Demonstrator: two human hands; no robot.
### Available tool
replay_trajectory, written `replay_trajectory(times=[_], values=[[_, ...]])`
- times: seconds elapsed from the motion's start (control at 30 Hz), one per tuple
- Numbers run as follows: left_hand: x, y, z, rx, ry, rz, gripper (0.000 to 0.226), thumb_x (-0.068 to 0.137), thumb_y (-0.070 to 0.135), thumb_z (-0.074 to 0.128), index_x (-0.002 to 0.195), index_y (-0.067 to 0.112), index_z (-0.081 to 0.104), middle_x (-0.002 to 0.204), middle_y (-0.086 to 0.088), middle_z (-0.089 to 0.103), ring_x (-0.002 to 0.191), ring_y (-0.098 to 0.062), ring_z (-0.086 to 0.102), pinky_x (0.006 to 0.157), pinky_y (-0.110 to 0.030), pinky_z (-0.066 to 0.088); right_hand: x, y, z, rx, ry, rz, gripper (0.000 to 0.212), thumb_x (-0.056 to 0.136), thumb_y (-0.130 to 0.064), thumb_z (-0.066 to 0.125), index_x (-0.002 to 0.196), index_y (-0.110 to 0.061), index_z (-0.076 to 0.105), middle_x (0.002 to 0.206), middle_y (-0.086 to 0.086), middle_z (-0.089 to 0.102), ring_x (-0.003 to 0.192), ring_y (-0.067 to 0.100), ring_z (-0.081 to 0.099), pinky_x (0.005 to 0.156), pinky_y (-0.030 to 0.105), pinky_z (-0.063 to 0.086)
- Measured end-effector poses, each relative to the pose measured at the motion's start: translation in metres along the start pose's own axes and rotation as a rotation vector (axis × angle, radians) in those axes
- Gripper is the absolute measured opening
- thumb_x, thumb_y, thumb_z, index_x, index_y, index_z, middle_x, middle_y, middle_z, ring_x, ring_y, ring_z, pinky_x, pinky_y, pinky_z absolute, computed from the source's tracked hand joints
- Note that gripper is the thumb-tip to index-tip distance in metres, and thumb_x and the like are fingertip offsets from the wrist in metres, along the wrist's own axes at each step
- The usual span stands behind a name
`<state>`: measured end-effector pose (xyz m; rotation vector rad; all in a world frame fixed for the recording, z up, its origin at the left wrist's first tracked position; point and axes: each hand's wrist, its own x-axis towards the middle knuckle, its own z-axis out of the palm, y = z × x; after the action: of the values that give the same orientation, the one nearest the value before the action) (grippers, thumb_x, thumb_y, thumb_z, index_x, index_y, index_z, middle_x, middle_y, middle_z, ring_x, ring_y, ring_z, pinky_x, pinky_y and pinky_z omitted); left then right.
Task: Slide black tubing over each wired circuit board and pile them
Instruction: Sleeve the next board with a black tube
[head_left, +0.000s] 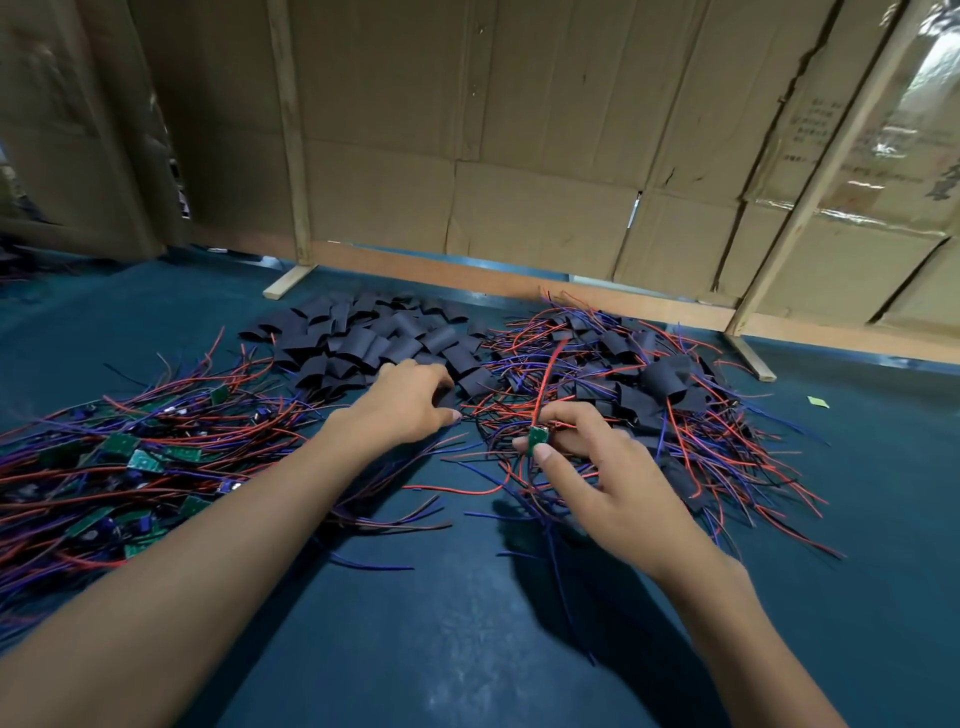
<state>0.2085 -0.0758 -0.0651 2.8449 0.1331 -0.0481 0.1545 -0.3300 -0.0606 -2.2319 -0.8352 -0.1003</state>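
Note:
My right hand (592, 467) pinches a small green circuit board (537, 439) between thumb and fingers, with its red and blue wires rising and trailing from it. My left hand (410, 400) reaches to the near edge of the heap of flat black tubing pieces (363, 338), fingers curled down at a piece; whether it grips one is hidden. A pile of bare wired boards (135, 457) lies at the left. A pile of boards sleeved in black tubing (649, 395) lies at the right.
The blue table mat (441, 623) carries everything. A cardboard wall on wooden frames (519, 156) stands right behind the piles, its wooden feet (288, 280) resting on the mat. A small green scrap (817, 401) lies at the far right.

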Motion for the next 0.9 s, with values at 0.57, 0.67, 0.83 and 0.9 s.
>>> replay_trajectory(times=[0.57,0.67,0.83,0.9], values=[[-0.001,0.004,-0.016,0.195,0.027,-0.027,0.015,0.095,0.013,0.057,0.104,0.008,0.048,0.079,-0.007,0.046,0.065,-0.023,0.046,0.051,-0.034,0.034,0.001,-0.001,-0.006,-0.368,-0.137,-0.017,0.014,0.071,-0.013,0.061,0.085,-0.015,0.061,0.085,-0.002,0.064,0.086,0.022,0.056,0.086,0.035,0.040],[-0.008,0.008,-0.010,0.242,0.069,0.008,0.034,0.098,0.030,0.059,0.113,0.004,0.044,0.087,-0.006,0.046,0.089,-0.036,0.059,0.061,-0.037,0.039,0.000,-0.006,-0.004,-0.176,-0.029,-0.074,0.009,0.064,-0.010,0.054,0.072,-0.009,0.058,0.072,0.001,0.059,0.072,0.021,0.053,0.069,0.033,0.045],[-0.002,0.007,-0.014,0.227,-0.062,-0.232,0.037,0.100,0.043,0.059,0.096,0.007,0.049,0.105,-0.014,0.049,0.115,-0.039,0.048,0.085,-0.041,0.038,0.001,-0.005,-0.005,0.138,0.048,0.056,0.020,0.067,-0.006,0.042,0.067,-0.013,0.060,0.062,0.003,0.059,0.060,0.014,0.052,0.059,0.031,0.043],[0.001,0.001,-0.015,0.174,-0.048,-0.273,0.027,0.100,0.029,0.061,0.088,0.007,0.050,0.095,-0.011,0.050,0.099,-0.034,0.055,0.074,-0.037,0.040,0.001,-0.002,-0.006,0.195,0.003,0.108,0.026,0.069,-0.009,0.040,0.070,-0.014,0.065,0.068,0.006,0.063,0.067,0.020,0.056,0.064,0.033,0.043]])
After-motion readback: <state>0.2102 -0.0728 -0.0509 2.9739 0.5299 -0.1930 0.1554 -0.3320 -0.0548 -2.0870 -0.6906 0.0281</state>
